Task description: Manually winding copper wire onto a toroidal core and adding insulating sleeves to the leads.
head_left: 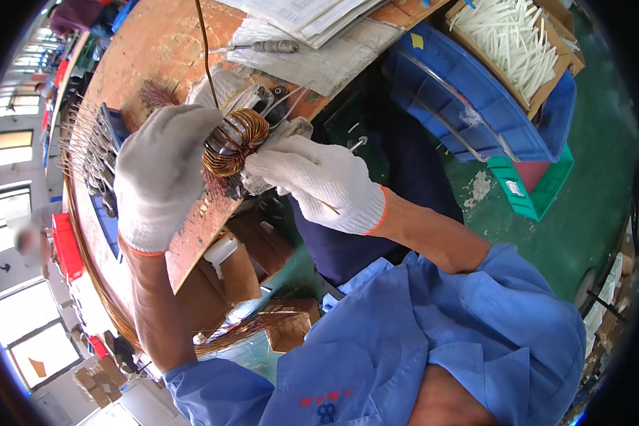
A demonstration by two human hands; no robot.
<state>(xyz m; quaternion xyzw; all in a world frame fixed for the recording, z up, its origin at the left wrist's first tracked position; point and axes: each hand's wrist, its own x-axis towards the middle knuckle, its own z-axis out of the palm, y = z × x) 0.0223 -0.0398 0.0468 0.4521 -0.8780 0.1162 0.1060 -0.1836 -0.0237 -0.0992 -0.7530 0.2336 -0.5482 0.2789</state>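
Note:
A ring-shaped coil (254, 128) wound with copper wire is held over the edge of the workbench. My right hand (326, 181), in a white knitted glove, pinches the coil's lower right side, its fingertips partly hidden behind the windings. At the coil's left side is my left hand (160, 163), gloved too and slightly blurred, with its fingers curled together. A long copper wire (204, 42) rises from those fingertips past the top of the view. Behind the coil lie white cloth (224, 85) and pale thin leads on the bench.
On the worn wooden bench (149, 50) lie a screwdriver (275, 47) and stacked papers (312, 18). A blue tray (105, 227) with wired parts stands left. At right are a blue bin (454, 99), a carton of white strips (508, 50) and a green crate (522, 202).

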